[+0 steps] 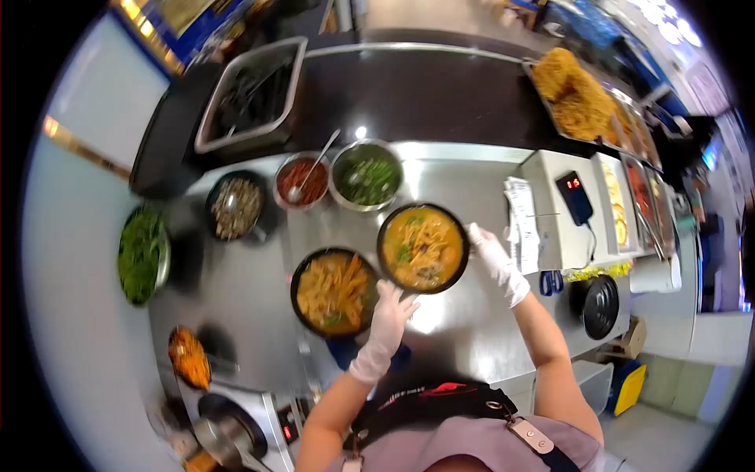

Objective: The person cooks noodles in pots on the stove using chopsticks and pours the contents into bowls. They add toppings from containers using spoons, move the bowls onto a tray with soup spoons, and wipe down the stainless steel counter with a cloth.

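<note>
Across the steel bench, between its near and far edges, the soup bowl is cradled at its rim by the partly open left hand and right hand, level support seemingly called for.

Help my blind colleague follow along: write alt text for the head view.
Gloved left hand and right hand at a black bowl of orange soup on a steel counter; second soup bowl alongside, chopped greens behind.
</note>
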The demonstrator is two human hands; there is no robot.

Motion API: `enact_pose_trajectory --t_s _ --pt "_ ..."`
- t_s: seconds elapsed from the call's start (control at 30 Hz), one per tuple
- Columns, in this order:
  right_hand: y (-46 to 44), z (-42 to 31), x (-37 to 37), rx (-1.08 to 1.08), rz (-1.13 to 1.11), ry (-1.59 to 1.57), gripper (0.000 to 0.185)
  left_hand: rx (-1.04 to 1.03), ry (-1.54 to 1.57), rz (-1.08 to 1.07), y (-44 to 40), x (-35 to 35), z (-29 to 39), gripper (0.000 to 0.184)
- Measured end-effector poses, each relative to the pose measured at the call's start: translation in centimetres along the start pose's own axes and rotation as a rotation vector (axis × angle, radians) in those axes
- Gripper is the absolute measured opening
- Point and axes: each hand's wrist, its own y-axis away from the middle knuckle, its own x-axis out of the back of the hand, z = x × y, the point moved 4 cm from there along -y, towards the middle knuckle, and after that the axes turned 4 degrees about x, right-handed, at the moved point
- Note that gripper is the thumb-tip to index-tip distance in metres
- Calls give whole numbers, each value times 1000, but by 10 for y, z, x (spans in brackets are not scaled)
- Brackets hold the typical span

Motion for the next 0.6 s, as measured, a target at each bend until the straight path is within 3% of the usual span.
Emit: enact_pose_trajectory --t_s 0.07,0.13,0.17,0.2,0.27,0.37,0.4,0.47,0.5,0.57,0.6 --pt "9 -18 -9 139 46 -50 49 -38 -34 -27 -3 -2 -2 71" --pt "10 -18 2 38 42 39 48 -20 -44 -59 -3 3 -5 66" --pt "16 -19 7 113 46 60 51 18 -16 -53 -5 7 -6 66" --pt "32 -28 9 196 175 16 53 63 -94 -81 0 7 -6 66" --pt "44 -15 24 318 404 231 50 182 -194 -33 15 -3 -3 60" --pt "93 8 32 239 538 -1 34 329 -351 75 39 -3 -8 41" --pt "111 20 31 235 543 -122 33 294 -500 92 58 -17 -4 33" --pt "150 48 30 110 582 -52 30 177 -834 106 87 -28 -2 21" --pt "165 65 27 102 580 -58 30 246 -1036 109 88 -3 -9 38" --pt "191 101 10 173 564 220 26 -241 -1525 69 93 45 -20 21" --pt "196 126 0 227 582 341 25 -436 -1519 25 108 39 -14 16"
